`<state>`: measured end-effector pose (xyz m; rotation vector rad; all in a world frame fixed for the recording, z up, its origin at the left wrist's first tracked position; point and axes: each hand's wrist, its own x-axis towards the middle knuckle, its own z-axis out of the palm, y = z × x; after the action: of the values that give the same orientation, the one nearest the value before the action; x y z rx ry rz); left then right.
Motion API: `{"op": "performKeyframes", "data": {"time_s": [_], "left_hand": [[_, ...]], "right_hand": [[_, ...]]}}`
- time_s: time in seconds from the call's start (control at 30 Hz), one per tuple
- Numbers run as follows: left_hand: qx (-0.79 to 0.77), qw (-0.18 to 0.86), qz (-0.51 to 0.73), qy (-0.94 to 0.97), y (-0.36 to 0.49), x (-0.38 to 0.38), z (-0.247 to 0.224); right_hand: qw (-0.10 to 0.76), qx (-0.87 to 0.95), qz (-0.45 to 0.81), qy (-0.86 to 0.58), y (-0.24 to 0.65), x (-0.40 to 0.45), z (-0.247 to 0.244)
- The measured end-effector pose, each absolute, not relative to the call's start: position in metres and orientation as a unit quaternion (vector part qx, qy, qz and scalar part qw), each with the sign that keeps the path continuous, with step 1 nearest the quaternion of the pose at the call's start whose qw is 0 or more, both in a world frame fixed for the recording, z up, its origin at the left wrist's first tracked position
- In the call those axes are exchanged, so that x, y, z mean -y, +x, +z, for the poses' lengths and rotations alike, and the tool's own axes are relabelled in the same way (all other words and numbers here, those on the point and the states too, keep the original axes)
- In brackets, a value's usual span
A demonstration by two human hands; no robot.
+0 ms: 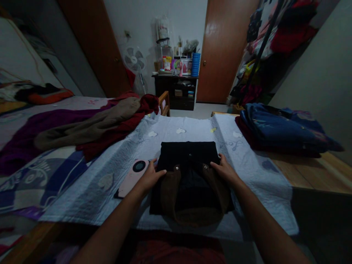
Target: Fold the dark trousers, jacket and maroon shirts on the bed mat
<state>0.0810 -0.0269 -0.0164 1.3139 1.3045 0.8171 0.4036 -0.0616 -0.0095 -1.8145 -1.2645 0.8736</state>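
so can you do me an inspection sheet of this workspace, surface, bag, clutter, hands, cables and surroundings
Surface: pale patterned cloth, wrinkled; wood shows at right.
Job's things: black bag, lying flat, brown handles draped toward the person.
Clutter: pink phone left of the bag; stacked blue clothes at right; loose grey-brown garment at left.
Hands: left hand at the bag's left edge, right hand at its right edge, thumbs on top; whether they grip is unclear.
Cables: thin cord-like line at far left, too dim to identify.
Surroundings: white fan, dark cabinet, brown door, hanging clothes.
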Motion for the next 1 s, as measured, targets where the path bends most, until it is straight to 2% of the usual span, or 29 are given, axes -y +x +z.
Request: {"op": "performKeyframes", "data": {"time_s": [0.23,0.33,0.63,0.8,1.0], "left_hand": [[-0.515,0.686,0.294,0.423,0.082,0.036,-0.003],[-0.479,0.721,0.288,0.409,0.08,0.042,-0.002],[-0.41,0.72,0.34,0.445,0.08,0.042,-0.008],[-0.42,0.7,0.358,0.452,0.079,0.032,0.002],[-0.392,0.694,0.31,0.519,0.073,0.001,0.046]], "right_hand": [[0.407,0.393,0.432,-0.702,0.407,0.062,-0.007],[0.419,0.347,0.486,-0.685,0.411,0.064,-0.006],[0.387,0.144,0.716,-0.563,0.407,0.068,0.012],[0.433,0.107,0.703,-0.553,0.401,0.074,0.021],[0.521,0.118,0.703,-0.469,0.39,0.094,0.033]]}}
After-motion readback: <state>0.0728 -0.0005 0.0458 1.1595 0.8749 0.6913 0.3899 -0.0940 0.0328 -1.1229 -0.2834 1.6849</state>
